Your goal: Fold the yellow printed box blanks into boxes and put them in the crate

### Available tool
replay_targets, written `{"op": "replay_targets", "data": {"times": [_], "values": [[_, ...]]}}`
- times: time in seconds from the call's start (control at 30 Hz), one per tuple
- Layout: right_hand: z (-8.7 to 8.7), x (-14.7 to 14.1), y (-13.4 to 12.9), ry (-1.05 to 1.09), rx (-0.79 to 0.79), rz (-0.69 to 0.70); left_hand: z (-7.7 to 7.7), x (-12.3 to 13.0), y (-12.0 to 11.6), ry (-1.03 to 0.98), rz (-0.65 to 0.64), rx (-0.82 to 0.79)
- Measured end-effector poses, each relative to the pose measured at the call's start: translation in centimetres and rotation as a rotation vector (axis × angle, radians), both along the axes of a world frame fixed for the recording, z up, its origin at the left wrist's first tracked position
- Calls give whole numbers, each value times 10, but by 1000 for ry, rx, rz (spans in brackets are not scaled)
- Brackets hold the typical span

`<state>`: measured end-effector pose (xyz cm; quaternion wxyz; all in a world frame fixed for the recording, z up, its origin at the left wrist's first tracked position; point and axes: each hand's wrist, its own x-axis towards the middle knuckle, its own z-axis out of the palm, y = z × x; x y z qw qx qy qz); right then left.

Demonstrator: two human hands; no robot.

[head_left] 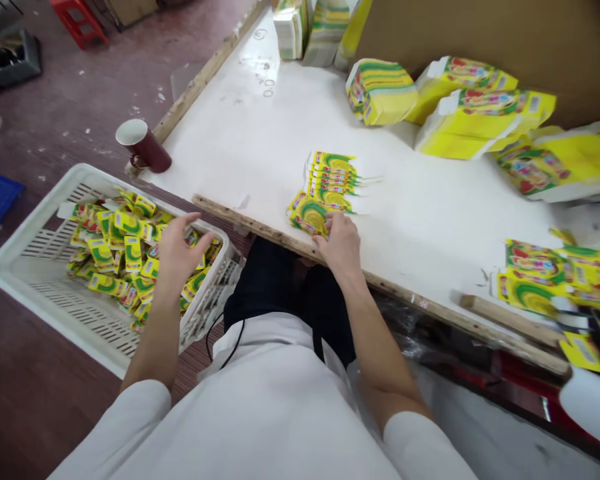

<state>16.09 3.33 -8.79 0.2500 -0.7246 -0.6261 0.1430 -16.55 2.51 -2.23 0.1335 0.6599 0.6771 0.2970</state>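
Yellow-and-green printed carton [307, 212], lying flat near the front edge of the white bench [260, 147]; right grip [343, 245] narrow, fingers and thumb closed on its near right end. Overlapping row of like cartons [334, 179] directly beyond it. Left grip [176, 252] wide, thumb and fingers apart, nothing held, above the right-hand end of a white slatted basket [35, 267]. Basket contains a loose heap of small yellow-green cartons [133, 252]. Maroon mug [150, 150] tilted in view at the bench's left edge. Larger banded stacks [485, 120] along the far side; further flat prints [535, 277] at right, near a wooden strip [510, 320].
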Motion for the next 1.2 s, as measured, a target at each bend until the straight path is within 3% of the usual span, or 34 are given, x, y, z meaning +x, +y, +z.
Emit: {"op": "replay_targets", "data": {"times": [0.13, 0.23, 0.37, 0.47, 0.53, 0.67, 0.87, 0.93, 1.07, 1.2], "values": [[0, 1, -7, 175, 105, -74, -12, 61, -4, -351, -323, -140], [6, 5, -10, 389, 133, -103, -25, 96, -2, -639, -446, -266], [16, 2, -18, 717, 122, 2, -39, 135, 10, -1007, -390, -300], [20, -13, -28, 909, 44, 157, -37, 164, 17, -1276, -348, -283], [21, -27, -35, 1005, 17, 187, -30, 179, 17, -1369, -308, -271], [22, -43, -42, 1142, -2, 131, -23, 189, 11, -1300, -226, -140], [21, -46, -44, 1281, 13, 165, -34, 178, 7, -1175, -239, -29], [24, -48, -46, 1201, 50, 163, -39, 175, 5, -1144, -231, -8], [35, -53, -52, 848, 145, 59, -51, 172, 0, -1054, -272, 31], [36, -49, -53, 915, 120, 147, -52, 172, -6, -1038, -275, -5]]}}
